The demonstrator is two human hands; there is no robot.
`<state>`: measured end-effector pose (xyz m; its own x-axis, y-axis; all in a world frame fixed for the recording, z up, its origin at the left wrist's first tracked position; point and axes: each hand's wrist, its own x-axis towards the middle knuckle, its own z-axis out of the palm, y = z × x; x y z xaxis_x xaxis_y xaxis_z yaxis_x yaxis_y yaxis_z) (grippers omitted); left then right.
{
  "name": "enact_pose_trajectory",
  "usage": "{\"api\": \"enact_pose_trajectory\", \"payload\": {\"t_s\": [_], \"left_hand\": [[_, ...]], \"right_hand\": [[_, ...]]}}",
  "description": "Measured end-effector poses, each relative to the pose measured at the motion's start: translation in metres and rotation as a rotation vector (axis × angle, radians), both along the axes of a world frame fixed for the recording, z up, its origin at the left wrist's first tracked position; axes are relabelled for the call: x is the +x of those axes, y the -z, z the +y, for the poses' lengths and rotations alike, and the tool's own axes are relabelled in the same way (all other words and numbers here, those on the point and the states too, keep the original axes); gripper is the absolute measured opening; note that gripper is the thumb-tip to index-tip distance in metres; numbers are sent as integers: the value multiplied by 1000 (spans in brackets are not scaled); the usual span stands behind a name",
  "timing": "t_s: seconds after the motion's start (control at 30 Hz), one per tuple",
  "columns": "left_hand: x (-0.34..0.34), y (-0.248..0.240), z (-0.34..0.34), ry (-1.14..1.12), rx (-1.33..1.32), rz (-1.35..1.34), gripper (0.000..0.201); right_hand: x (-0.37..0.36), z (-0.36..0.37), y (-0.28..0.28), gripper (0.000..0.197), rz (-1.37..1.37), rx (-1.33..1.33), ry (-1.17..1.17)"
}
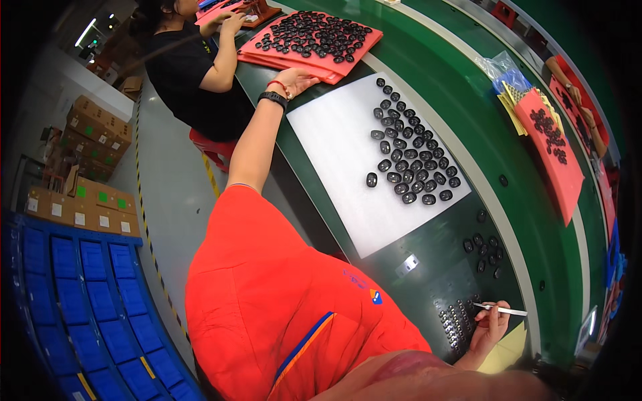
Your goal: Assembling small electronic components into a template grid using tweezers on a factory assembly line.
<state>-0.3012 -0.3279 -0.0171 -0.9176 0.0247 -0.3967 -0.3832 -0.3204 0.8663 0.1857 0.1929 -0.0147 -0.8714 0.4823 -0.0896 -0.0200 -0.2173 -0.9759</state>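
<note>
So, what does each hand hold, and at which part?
The right hand pinches a thin white pen-like stick near one end. The left hand holds nothing; it rests open by the pink foam sheets.

The person wears an orange short-sleeved shirt (267, 294) with a small blue-and-yellow chest emblem (375, 297) and blue-yellow side trim. A black wristband (273, 99) and red bracelet (281, 85) circle the left wrist.

Co-worker in black (194, 73) sits at my left; cardboard boxes (93, 134) and blue bins (93, 301) on floor; clear bags (498, 67) across belt.
</note>
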Motion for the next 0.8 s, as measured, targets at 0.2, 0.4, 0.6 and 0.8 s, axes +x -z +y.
{"api": "enact_pose_trajectory", "payload": {"t_s": [0.2, 0.4, 0.6, 0.8], "left_hand": [[-17, 3, 13, 99, 34, -54, 38], [-24, -6, 38, 148, -41, -56, 38], [-15, -10, 22, 208, -120, -45, 49], [-25, -5, -62, -419, -388, 35, 32]], "right_hand": [[1, 2, 2, 17, 4, -3, -1], [2, 2, 3, 17, 10, -1, -8], [0, 0, 0, 18, 17, -38, 35], [2, 4, 4, 19, -16, -6, 14]]}}
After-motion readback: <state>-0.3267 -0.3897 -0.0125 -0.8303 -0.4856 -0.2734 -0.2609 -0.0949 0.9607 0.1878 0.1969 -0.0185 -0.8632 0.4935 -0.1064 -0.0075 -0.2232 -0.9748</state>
